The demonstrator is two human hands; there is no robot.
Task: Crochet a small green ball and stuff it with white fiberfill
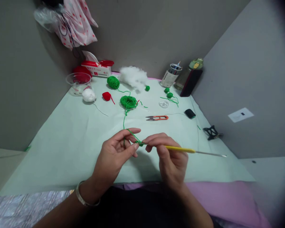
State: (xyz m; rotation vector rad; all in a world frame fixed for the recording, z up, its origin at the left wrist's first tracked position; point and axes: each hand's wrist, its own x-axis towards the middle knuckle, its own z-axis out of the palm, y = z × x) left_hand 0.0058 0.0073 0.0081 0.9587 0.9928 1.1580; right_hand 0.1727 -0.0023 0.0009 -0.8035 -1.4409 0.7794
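My left hand (117, 150) pinches a small green crochet piece (140, 143) between thumb and fingers, with green yarn (124, 122) running over its raised index finger. That strand leads back to a loose green coil (128, 102) on the table. My right hand (169, 155) is closed on a crochet hook (180, 148) with a yellow handle. The hook's near tip meets the green piece; its other metal end points right. Orange-handled thread snips (157, 118) lie just beyond my hands.
Behind are a green ball (113, 82), red yarn (106, 96), white yarn (88, 95), white stuffing (133, 77), a plastic tub (72, 90) and a tissue box (99, 69). At the right stand a can (169, 77), a bottle (184, 77) and a black clip (212, 132).
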